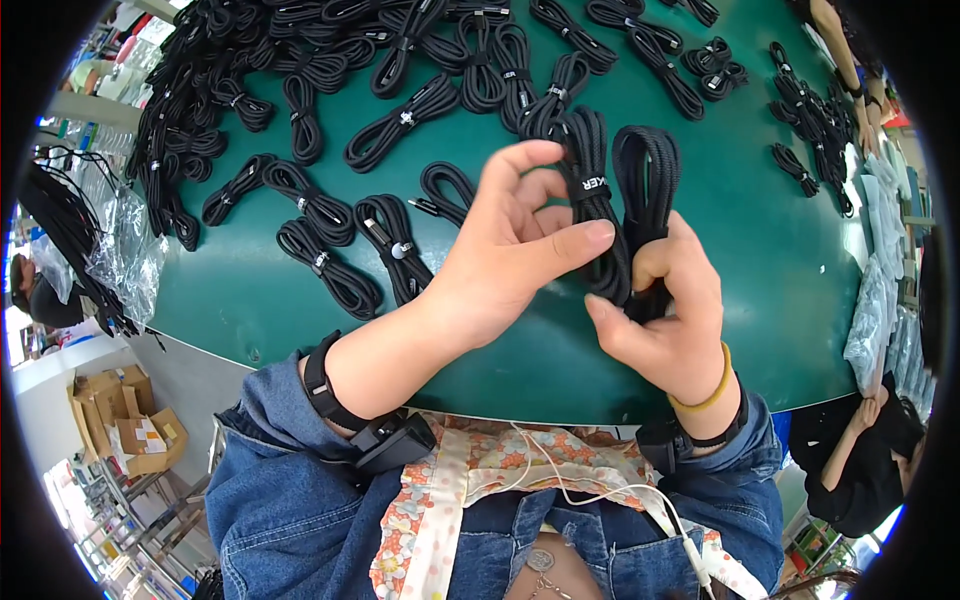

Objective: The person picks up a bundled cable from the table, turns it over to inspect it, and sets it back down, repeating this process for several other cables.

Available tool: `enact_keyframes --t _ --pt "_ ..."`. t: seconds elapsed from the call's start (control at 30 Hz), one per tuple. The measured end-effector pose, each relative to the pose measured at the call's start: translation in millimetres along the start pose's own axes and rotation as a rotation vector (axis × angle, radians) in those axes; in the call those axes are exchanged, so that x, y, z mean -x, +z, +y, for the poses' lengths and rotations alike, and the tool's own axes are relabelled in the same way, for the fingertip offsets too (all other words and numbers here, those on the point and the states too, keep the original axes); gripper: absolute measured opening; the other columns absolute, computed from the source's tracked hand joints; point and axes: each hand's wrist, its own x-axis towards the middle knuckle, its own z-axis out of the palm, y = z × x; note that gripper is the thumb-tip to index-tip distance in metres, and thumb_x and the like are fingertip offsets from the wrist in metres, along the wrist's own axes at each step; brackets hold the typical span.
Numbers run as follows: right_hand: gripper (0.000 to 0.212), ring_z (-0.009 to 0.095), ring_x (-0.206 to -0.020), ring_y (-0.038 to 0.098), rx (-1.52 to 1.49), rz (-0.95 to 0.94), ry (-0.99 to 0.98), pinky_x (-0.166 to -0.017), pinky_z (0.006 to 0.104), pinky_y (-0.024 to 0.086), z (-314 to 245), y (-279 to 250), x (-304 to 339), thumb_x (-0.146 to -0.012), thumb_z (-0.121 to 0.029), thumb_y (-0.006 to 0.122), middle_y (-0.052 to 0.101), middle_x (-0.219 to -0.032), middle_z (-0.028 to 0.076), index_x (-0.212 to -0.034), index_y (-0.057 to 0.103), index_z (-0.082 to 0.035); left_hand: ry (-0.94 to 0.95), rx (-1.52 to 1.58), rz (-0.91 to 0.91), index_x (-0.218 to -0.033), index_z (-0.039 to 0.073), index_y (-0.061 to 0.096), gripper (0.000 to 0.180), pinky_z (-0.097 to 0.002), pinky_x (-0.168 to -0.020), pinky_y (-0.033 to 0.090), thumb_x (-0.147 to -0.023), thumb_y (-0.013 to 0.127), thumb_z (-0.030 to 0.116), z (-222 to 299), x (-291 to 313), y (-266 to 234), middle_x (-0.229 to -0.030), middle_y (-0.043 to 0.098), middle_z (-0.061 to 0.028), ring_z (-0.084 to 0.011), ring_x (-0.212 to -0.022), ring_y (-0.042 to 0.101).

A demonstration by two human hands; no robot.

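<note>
Right of centre, a cable (pixel 647 175) is being partly hidden by the right hand (pixel 672 312); upper left, more cables (pixel 225 45) are being cropped.

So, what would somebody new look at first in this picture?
Probably the two looped black cable bundles side by side in the middle, at the person's left hand and right hand. Next might come the big pile of black cables at the upper left of the green table, then the bright flowery cloth at the bottom.
</note>
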Motion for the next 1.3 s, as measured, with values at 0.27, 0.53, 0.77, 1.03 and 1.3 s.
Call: enact_keyframes --t 0.27,0.53,0.77,1.03,1.3 --pt "0.049 0.013 -0.068 0.045 -0.624 0.073 0.374 -0.063 0.0239 0.037 -9.3 5.3 10.6 -0.064 -0.004 0.063 0.045 -0.083 0.006 -0.104 0.036 0.0 0.099 -0.229 -0.083 -0.12 0.002 0.025 0.062 -0.0211 -0.07 0.043 -0.068 0.058 -0.007 15.2 8.8 2.3 -0.098 0.044 -0.0069 -0.0095 -0.085 0.048" --pt "0.073 0.024 -0.09 0.049 -0.607 0.136 0.142 -0.077 0.0293 0.038 -12.1 14.9 15.2 -0.067 -0.001 0.06 0.04 -0.107 0.022 -0.121 0.011 0.003 0.167 -0.404 -0.182 -0.12 -0.002 0.03 0.062 -0.0193 -0.071 0.04 -0.066 0.059 -0.005 15.4 16.6 6.6 -0.113 0.039 -0.0082 -0.0073 -0.089 0.045" --pt "0.088 0.025 -0.089 0.049 -0.775 0.165 0.063 -0.076 0.0306 0.039 -6.6 21.1 16.2 -0.065 -0.003 0.063 0.035 -0.115 0.028 -0.124 -0.002 0.003 0.145 -0.577 -0.196 -0.122 -0.004 0.026 0.065 -0.0228 -0.078 0.039 -0.066 0.059 -0.006 19.3 21.5 5.5 -0.123 0.034 -0.0114 -0.0101 -0.1 0.042" --pt "0.084 0.022 -0.087 0.048 -0.846 0.109 0.115 -0.071 0.0279 0.04 -6.4 17.7 20.2 -0.07 -0.011 0.053 0.035 -0.114 0.027 -0.125 -0.01 0.005 0.067 -0.687 -0.143 -0.122 -0.003 0.026 0.062 -0.0247 -0.08 0.038 -0.068 0.056 -0.007 22.7 23.1 9.5 -0.122 0.035 -0.0114 -0.0115 -0.1 0.043" --pt "0.072 0.004 -0.058 0.046 -0.756 0.204 0.533 -0.041 0.0135 0.032 -22.5 14.9 7.2 -0.074 -0.036 0.043 0.041 -0.107 0.018 -0.126 0.013 0.004 -0.047 -0.278 -0.082 -0.11 -0.002 0.039 0.035 -0.0235 -0.066 0.038 -0.078 0.048 0.01 4.6 13.3 4.9 -0.093 0.047 -0.0063 -0.0098 -0.079 0.046"
